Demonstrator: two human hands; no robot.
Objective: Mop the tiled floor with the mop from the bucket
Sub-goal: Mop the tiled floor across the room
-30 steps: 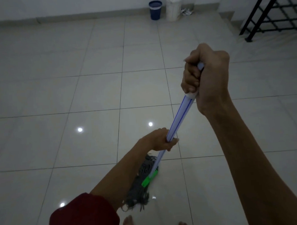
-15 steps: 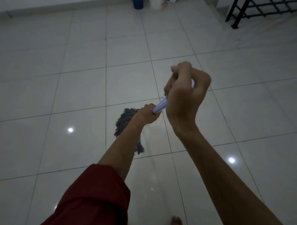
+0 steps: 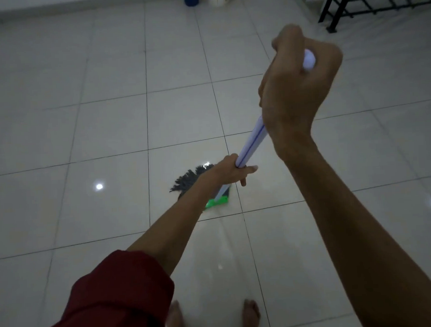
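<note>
The mop head (image 3: pixel 193 180) now sits closer to the person's feet than half a second ago, flat on the tiled floor (image 3: pixel 85 144). The left hand (image 3: pixel 234 171) grips the handle (image 3: pixel 252 143) low; the right hand (image 3: pixel 297 85) clenches its top. Wet strands likely drag heavily.

no readable text, labels, numbers or signs anywhere

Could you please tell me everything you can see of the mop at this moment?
The mop has a pale, smooth-looking handle with a thin dark stripe, a bright green collar and grey string strands spread on the tiled floor. It slants up toward the person. The right hand grips its top end; the left hand grips lower down.
</note>
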